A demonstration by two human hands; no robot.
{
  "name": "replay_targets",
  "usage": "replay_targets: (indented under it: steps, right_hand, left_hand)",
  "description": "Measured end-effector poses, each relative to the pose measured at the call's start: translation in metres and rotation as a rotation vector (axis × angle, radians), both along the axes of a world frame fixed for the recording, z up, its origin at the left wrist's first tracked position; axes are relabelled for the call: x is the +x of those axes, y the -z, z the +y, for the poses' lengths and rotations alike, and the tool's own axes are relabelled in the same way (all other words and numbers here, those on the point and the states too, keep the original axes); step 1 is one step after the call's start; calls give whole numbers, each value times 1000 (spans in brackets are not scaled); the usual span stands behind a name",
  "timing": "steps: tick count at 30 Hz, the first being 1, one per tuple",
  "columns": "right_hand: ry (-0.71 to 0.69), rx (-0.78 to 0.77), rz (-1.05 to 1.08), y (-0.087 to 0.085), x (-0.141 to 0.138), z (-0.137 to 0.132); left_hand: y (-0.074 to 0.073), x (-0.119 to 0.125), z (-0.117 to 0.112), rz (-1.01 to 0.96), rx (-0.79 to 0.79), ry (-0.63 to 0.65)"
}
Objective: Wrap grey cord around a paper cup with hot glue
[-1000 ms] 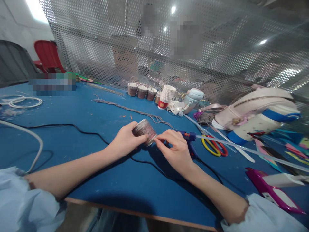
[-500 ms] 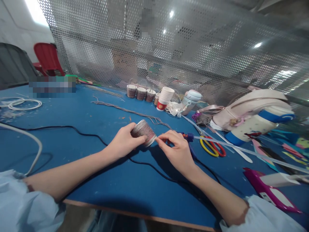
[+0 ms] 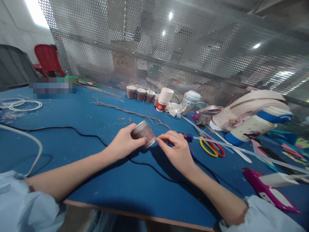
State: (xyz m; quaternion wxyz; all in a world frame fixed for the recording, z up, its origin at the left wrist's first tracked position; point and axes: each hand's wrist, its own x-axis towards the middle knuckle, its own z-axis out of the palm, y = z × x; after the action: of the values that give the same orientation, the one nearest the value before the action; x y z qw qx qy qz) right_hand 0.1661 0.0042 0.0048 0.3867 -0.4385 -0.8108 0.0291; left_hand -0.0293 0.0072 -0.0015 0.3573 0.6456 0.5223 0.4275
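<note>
My left hand [image 3: 126, 140] is wrapped round a small cup [image 3: 145, 132] covered in coils of grey-brown cord, tilted over on its side above the table. The thumb lies across the coils. At the cup's lower right rim, my right hand [image 3: 175, 146] pinches with thumb and forefinger. Whatever is between those fingertips is too small to make out. Just beyond the right hand lies a blue glue gun [image 3: 189, 137], partly hidden by it, with a long clear glue stick [image 3: 227, 143] sticking out of its back.
Several cord-wrapped cups [image 3: 140, 94] and a stack of paper cups [image 3: 165, 98] stand along the perforated metal screen [image 3: 96, 42]. Grey cords [image 3: 125, 110] stretch across the blue table. Scissors [image 3: 210, 147], a bottle [image 3: 256, 127] and a magenta device [image 3: 263, 190] lie rightward. A black cable [image 3: 154, 166] runs beneath my hands.
Hardly anything differs. Both hands keep the same grip on the cup and at its rim, and the whole view has shifted very slightly.
</note>
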Motion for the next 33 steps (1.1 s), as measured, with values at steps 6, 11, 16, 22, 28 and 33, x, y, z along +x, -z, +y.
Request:
replay_targets:
  steps: [6, 11, 16, 22, 28, 33]
  right_hand:
    - [6, -15, 8, 0, 1, 1]
    - [7, -40, 22, -1, 2, 2]
    - [14, -60, 19, -1, 2, 2]
    - [23, -81, 8, -2, 3, 1]
    - [32, -100, -11, -4, 4, 2]
    - [27, -117, -11, -4, 4, 1]
  left_hand:
    - [1, -1, 0, -37, 37, 21]
    - [2, -2, 0, -39, 47, 36]
    - [1, -2, 0, -31, 53, 38]
    - [1, -3, 0, -29, 49, 56]
    - [0, -5, 2, -41, 39, 102]
    - [0, -6, 2, -60, 26, 142]
